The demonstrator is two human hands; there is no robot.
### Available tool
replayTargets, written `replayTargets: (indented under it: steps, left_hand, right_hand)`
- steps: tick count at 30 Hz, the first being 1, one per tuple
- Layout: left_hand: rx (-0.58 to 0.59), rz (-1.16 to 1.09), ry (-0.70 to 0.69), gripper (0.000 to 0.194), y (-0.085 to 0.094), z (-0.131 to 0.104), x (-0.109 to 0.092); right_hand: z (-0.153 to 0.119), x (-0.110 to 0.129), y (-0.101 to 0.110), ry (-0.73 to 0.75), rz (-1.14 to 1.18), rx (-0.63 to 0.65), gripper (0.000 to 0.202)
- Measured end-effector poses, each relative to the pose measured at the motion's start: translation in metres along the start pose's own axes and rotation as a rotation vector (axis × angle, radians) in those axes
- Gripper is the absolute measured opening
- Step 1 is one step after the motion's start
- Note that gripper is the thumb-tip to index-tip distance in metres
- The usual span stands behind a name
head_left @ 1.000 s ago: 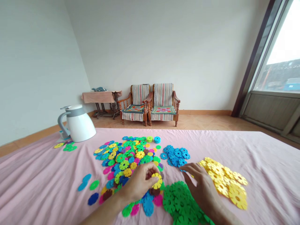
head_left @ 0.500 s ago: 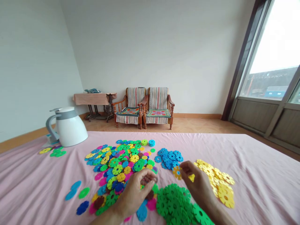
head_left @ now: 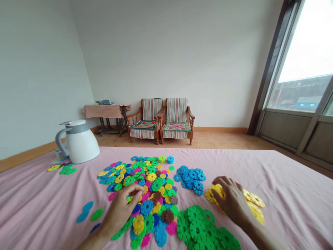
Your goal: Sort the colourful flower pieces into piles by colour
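Note:
Over the left part of a mixed heap of notched plastic discs [head_left: 147, 207] is my left hand [head_left: 124, 203], its thumb and forefinger curled with a gap between the tips and nothing visible in them. My right hand [head_left: 230, 198] rests over the yellow discs [head_left: 256, 200] at the right, fingers bent and spread from the thumb; yellow discs show under the thumb, and its palm side is hidden. A pile of green discs [head_left: 197, 225] lies between the hands, near the front. Behind it sits a smaller group of blue discs [head_left: 191, 177].
A white and grey jug [head_left: 82, 144] stands at the back left of the pink cloth [head_left: 234, 159], beside a few green and yellow discs [head_left: 68, 169]. Loose blue discs [head_left: 84, 213] lie at the left. Two wooden chairs [head_left: 175, 118] stand beyond the table.
My right hand has moved right onto the yellow discs, and the yellow disc is no longer at its fingertips. My left hand has shifted left over the mixed heap, uncovering discs.

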State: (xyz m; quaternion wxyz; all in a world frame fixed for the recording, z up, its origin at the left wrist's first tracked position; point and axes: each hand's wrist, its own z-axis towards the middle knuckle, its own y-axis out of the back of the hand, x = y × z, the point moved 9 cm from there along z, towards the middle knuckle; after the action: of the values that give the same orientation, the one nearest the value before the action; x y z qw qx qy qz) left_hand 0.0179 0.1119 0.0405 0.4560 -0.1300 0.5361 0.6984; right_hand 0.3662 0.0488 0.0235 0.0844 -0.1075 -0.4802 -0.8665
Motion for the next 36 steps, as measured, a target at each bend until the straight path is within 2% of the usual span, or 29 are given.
replayTargets:
  steps: [2, 5, 11, 14, 17, 20, 23, 26, 29, 33, 36]
  left_hand:
    - [0.005, 0.031, -0.034, 0.015, -0.003, -0.003, 0.001]
    - [0.035, 0.086, -0.09, 0.014, -0.011, -0.006, -0.001]
    - [0.053, 0.092, -0.121, 0.015, -0.014, -0.008, -0.001]
    - [0.043, 0.097, -0.11, 0.014, -0.012, -0.006, -0.001]
    - [0.045, 0.103, -0.109, 0.013, -0.014, 0.002, -0.004]
    - [0.086, 0.131, -0.121, 0.013, -0.022, 0.015, -0.012]
    - [0.122, 0.19, -0.138, 0.021, -0.034, 0.029, -0.019]
    - [0.15, 0.251, -0.144, 0.03, -0.046, 0.038, -0.022]
    - [0.157, 0.294, -0.131, 0.03, -0.054, 0.04, -0.019]
    - [0.125, 0.33, -0.158, 0.017, -0.051, 0.04, -0.019]
    - [0.025, 0.32, -0.162, 0.02, -0.037, 0.043, -0.026]
  right_hand:
    - [-0.004, 0.022, -0.009, 0.098, 0.005, 0.042, 0.015]
    - [-0.008, 0.031, -0.017, 0.139, -0.014, 0.081, 0.013]
    - [-0.007, 0.012, -0.018, 0.09, -0.137, 0.057, 0.013]
    - [-0.005, 0.004, -0.012, 0.051, -0.174, -0.007, 0.014]
    - [-0.005, 0.009, -0.004, 0.064, -0.151, -0.087, 0.017]
    - [-0.006, 0.015, 0.0, 0.08, -0.127, -0.133, 0.016]
    - [-0.007, 0.017, 0.0, 0.094, -0.11, -0.134, 0.016]
    - [-0.008, 0.012, -0.001, 0.091, -0.106, -0.119, 0.017]
    - [-0.007, 0.005, -0.002, 0.074, -0.11, -0.104, 0.017]
    - [-0.005, 0.0, -0.005, 0.053, -0.103, -0.088, 0.018]
    - [-0.004, -0.001, -0.004, 0.049, -0.097, -0.091, 0.019]
